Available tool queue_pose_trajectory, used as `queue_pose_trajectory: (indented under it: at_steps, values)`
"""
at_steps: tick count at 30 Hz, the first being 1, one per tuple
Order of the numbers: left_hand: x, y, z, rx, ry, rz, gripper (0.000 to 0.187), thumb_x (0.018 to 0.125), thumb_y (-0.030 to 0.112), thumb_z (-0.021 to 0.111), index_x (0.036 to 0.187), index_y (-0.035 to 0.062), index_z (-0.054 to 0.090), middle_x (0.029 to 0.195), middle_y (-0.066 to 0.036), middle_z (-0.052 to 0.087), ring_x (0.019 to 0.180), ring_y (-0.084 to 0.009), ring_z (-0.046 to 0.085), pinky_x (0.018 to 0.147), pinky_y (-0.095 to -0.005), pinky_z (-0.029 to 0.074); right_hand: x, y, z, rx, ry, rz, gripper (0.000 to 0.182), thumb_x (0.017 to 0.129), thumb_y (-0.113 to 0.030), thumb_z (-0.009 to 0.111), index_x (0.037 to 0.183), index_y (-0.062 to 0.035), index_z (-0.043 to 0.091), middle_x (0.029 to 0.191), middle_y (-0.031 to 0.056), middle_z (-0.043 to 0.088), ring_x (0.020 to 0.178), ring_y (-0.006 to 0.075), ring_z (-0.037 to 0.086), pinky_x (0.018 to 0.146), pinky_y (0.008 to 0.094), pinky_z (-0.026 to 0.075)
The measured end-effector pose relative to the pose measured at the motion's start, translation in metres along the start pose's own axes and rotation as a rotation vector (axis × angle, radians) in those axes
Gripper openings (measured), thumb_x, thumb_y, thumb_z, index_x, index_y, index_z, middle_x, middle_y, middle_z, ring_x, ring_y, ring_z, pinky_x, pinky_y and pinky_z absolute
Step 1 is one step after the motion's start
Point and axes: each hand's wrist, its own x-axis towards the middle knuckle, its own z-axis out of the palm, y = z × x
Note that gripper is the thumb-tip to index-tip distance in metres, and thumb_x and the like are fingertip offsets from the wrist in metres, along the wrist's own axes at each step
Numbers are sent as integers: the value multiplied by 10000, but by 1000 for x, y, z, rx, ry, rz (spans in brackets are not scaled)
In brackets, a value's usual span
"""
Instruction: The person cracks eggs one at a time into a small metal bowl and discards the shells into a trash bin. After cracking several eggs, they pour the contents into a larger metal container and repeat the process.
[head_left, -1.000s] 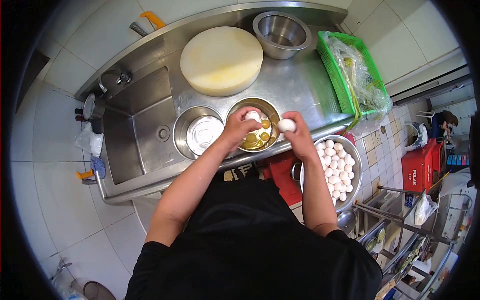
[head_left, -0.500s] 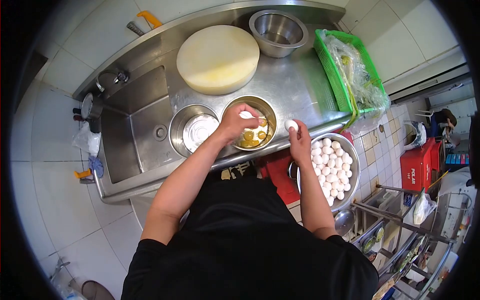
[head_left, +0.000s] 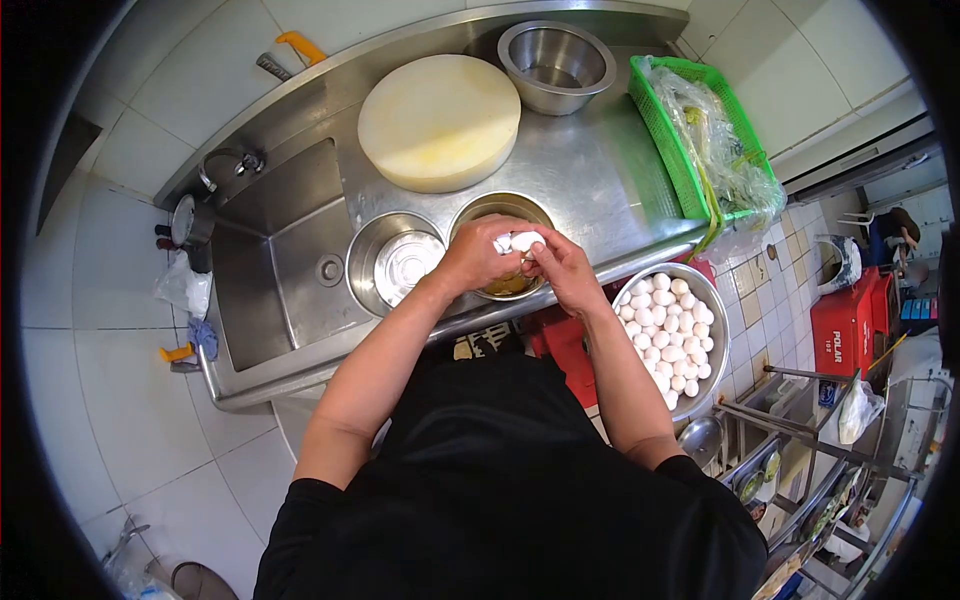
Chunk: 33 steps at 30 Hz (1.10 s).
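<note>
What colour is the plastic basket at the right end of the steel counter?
Green: the mesh plastic basket holding clear bags shows best in the head view.

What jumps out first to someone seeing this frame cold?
Both hands meet at centre over the bowl of yolks: the left hand and right hand grip one white egg between them. Lower right, off the counter's edge, a big metal basin of white eggs draws the eye. Behind the hands, a round pale cutting board lies on the steel counter.
</note>
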Motion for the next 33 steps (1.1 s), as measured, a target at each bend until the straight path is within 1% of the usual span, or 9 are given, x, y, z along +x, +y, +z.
queue_pose_trajectory:
  at_steps: [6,10,15,20,22,24,27,30,33]
  values:
    - [-7,-7,-10,84,28,0,388,741,86,681,1128,66,679,1078,-138,682,1011,-292,651,896,-364,509,5,-3,-1,-570,15,-310,470,954,-129,588,1404,-77,466,1123,152,647,868,179,636,811,300,523]
    - [-4,6,-6,109,44,56,463,739,68,718,1196,105,654,1128,-132,662,1074,-296,623,925,-365,494,3,-10,11,-603,99,-201,524,931,-171,606,1417,-72,437,1202,220,619,882,270,677,796,352,536]
    - [-13,5,12,0,3,-139,486,786,103,763,1247,67,610,1139,-107,655,1021,-222,633,889,-335,515,-6,-2,14,-464,35,-150,486,949,-236,584,1379,-43,467,1047,187,674,859,221,653,809,319,507]
    - [-37,5,-21,-468,156,-448,471,820,80,742,1263,53,587,1090,-62,635,946,-145,621,737,-264,566,-19,12,-76,-180,819,-328,203,948,-171,597,1060,-11,651,904,73,673,763,149,628,712,282,501]
    - [-59,12,-51,-549,289,-495,485,815,66,734,1274,67,579,1098,-54,618,920,-144,617,709,-263,568,-30,38,-154,-500,1112,-371,164,916,-152,621,1000,-15,651,880,77,667,774,162,619,708,283,494]
    - [-90,14,-82,-625,415,-542,508,825,73,716,1305,79,549,1106,-56,607,897,-135,607,714,-276,559,-44,67,-212,-745,1286,-109,263,841,-197,676,1024,-9,651,948,146,686,888,262,647,807,384,505]
    - [-149,15,-119,-677,597,-618,545,862,135,682,1368,101,481,1115,-72,603,877,-127,590,722,-295,539,-61,92,-240,-1093,1018,461,574,861,-343,616,1367,-112,476,1229,268,560,1203,394,516,1013,483,407]
    - [-223,7,-147,-665,772,-682,519,884,162,663,1369,128,483,1132,-60,600,860,-131,582,727,-298,522,-61,117,-244,-1318,874,583,728,902,-546,521,1485,-167,302,1309,281,490,1261,433,448,1038,593,331]
    - [-307,-13,-164,-468,993,-852,482,888,186,663,1342,157,506,1131,-28,598,887,-141,557,775,-314,491,-65,114,-239,-1361,884,499,620,949,-492,479,1452,-154,345,1247,232,541,1190,391,505,950,564,395]
